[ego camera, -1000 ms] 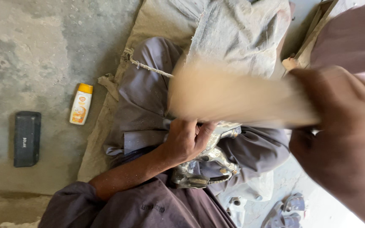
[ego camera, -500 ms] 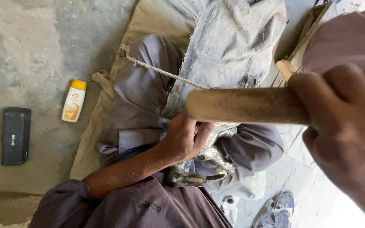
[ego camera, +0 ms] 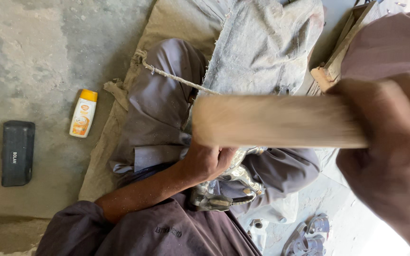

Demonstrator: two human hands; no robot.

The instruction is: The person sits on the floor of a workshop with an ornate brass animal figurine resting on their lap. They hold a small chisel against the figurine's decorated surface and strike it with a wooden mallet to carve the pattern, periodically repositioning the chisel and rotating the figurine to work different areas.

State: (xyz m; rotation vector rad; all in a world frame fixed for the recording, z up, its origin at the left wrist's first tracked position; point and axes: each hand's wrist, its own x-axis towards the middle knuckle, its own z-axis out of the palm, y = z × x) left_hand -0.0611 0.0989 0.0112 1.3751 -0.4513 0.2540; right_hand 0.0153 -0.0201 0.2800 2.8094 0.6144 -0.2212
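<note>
My right hand (ego camera: 395,161) is close to the camera at the right edge, gripping a thick pale wooden stick (ego camera: 271,121) that reaches leftward across my lap. Below the stick, my left hand (ego camera: 209,161) presses on a shiny silver metal piece (ego camera: 236,182) resting between my crossed legs in grey-purple trousers (ego camera: 162,109). The stick hides the top of the metal piece. A rough grey cloth (ego camera: 262,47) lies over my far leg.
I sit on a tan sack mat (ego camera: 100,170) on a concrete floor. A small white bottle with an orange cap (ego camera: 83,114) and a black rectangular case (ego camera: 17,152) lie to the left. A wooden box (ego camera: 342,52) sits upper right, sandals (ego camera: 304,237) lower right.
The wooden stick in my right hand has swung: blurred and high a second ago, it now sits lower over my left hand. My left hand stays on the metal piece.
</note>
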